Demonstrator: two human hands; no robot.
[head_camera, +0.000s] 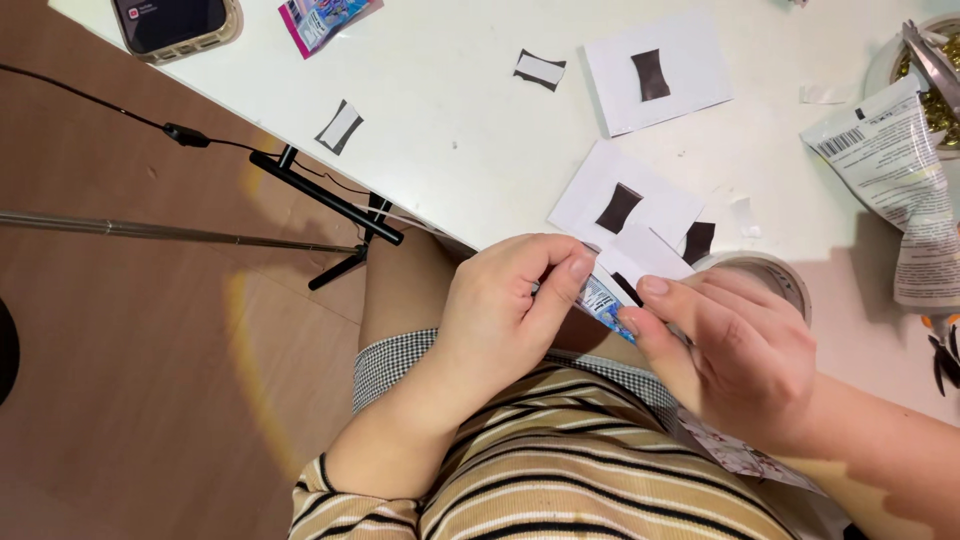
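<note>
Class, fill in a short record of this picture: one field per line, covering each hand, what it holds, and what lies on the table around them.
left hand: pinches a small printed packet from the left
right hand: pinches the same packet from the right
table: white
white paper pieces with dark patches: scattered on the table
tape roll: just beyond the right hand
phone: far-left corner
foil bag: right edge
tripod: on the brown floor, left

A phone (172, 24), paper scraps (655, 70) and a tape roll (775, 275) lie on the table (460, 140).
</note>
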